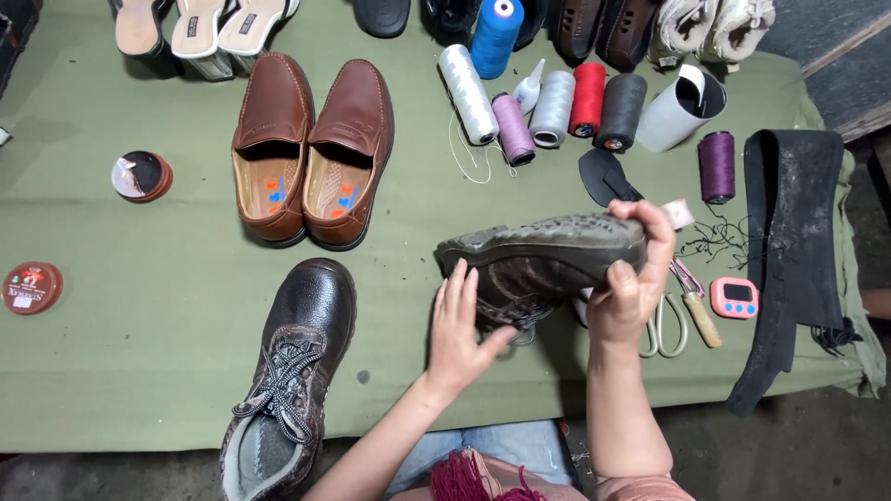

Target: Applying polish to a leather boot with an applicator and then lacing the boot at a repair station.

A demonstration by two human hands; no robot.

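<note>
Dark brown shoe (543, 264), perhaps grey-soled; tan loafers (311, 148); olive cloth (139, 353); blue spool (495, 35).

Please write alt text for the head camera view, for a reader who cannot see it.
Two bare hands hold a dark brown shoe on its side over a green table: right hand at the toe, left hand on the upper. Its mate, brown loafers and thread spools lie around.
</note>
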